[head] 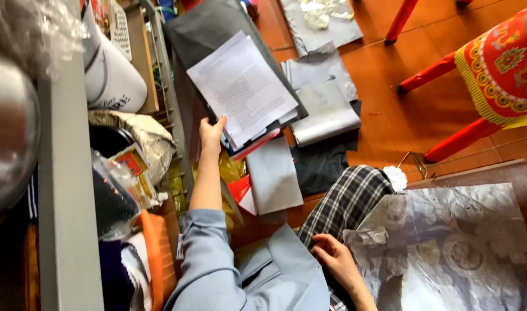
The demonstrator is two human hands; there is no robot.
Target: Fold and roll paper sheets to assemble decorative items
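My left hand (211,132) is stretched forward and grips the near corner of a stack of papers (243,86), white printed sheets on top with a dark folder (211,26) beneath. My right hand (332,259) rests low on my plaid trouser leg (349,198), fingers loosely curled, touching the edge of a large silvery sheet with a floral pattern (453,247). It holds nothing that I can see.
Grey and silver sheets (324,109) lie scattered on the orange tiled floor (390,115). A metal shelf unit (67,190) on the left holds a white container (111,75), bags and packets. A red stool with patterned cover (493,69) stands at right.
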